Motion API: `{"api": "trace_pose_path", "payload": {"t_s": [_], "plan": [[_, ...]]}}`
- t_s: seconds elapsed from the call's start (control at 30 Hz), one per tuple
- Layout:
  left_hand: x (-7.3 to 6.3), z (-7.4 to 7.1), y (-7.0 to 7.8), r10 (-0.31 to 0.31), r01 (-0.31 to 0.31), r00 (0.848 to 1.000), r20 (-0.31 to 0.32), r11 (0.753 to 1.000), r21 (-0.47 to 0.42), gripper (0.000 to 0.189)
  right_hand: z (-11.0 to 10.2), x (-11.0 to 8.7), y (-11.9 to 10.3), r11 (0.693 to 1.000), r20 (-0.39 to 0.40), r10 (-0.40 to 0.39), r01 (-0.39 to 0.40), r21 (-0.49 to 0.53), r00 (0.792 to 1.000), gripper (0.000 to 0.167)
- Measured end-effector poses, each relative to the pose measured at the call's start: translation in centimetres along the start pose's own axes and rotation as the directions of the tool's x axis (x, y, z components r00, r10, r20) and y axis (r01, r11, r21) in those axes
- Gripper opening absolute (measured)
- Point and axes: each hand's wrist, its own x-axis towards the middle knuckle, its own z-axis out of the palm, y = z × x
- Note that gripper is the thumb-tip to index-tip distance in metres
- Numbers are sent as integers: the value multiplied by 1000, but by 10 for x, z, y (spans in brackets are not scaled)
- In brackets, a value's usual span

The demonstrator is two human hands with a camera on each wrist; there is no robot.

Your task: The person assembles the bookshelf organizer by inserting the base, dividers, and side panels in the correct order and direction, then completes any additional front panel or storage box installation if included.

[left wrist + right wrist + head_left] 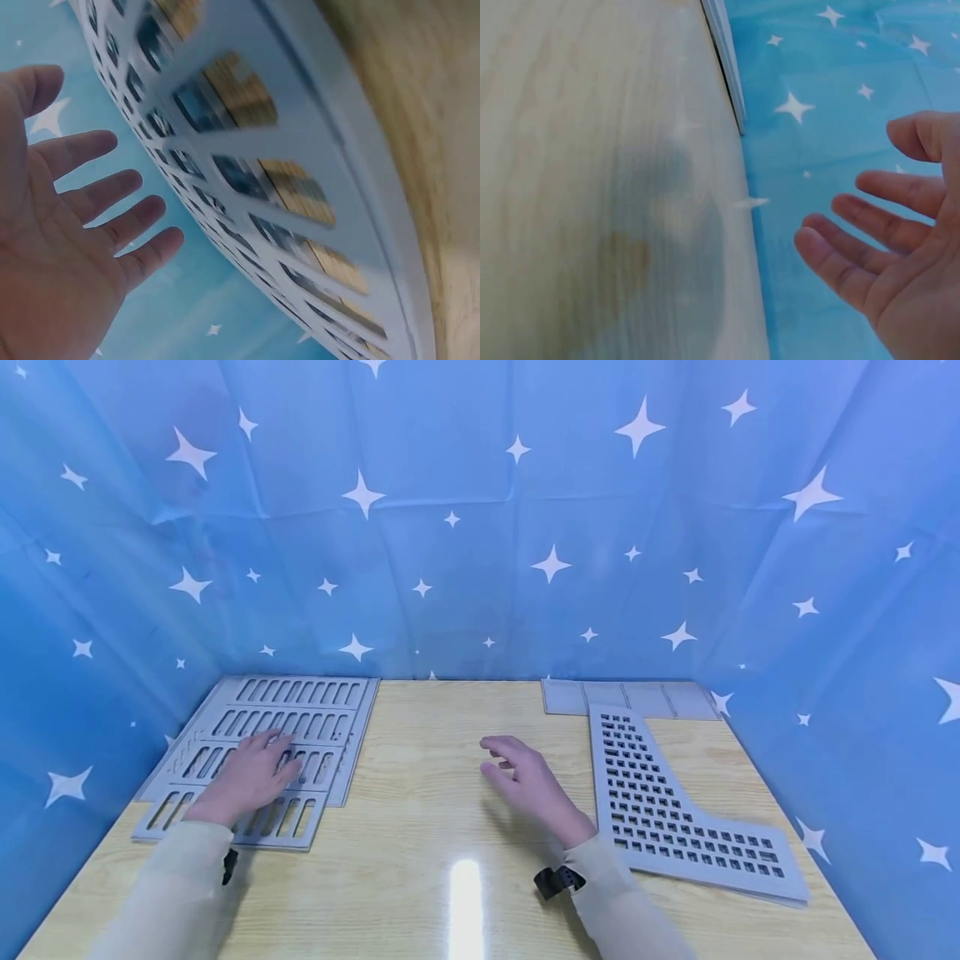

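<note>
My left hand (pixel 253 775) hovers over a grey slotted panel (pixel 318 802) with rows of long rounded openings. In the left wrist view the fingers (pixel 97 191) are spread and a gap shows between them and the panel. Another flat grey sheet (pixel 363 727) lies beneath the slotted one. My right hand (pixel 528 781) is in the air above the middle of the wooden table (pixel 420 777), fingers slightly bent, holding nothing. To its right lies an L-shaped grey panel (pixel 652 802) with a grid of small square holes.
At the back right a flat grey panel (pixel 645 697) with dividing lines lies near the table's far edge, partly under the L-shaped one. A blue curtain (pixel 480 602) with white stars hangs behind the table and along both sides.
</note>
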Motion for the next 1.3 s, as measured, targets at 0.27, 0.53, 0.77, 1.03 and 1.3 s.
{"api": "trace_pose_path", "payload": {"t_s": [0.27,0.53,0.77,1.03,1.3], "plan": [[5,-2,-12,-100,99,990,97,995,21,66,10,-4,-3,999,66,9,-12,31,998,43],[7,1,-24,-114,111,987,112,993,27,74,12,-4,-1,999,76,10,-12,36,997,42],[14,-3,-22,-148,151,977,151,989,-8,79,13,-2,1,999,108,33,-35,10,994,41],[26,-8,-27,-164,175,965,204,984,-36,79,12,-1,1,998,155,58,-58,-3,986,41],[35,-6,-25,-162,168,974,162,985,-26,80,10,-3,3,997,157,70,-67,-24,985,41]]}}
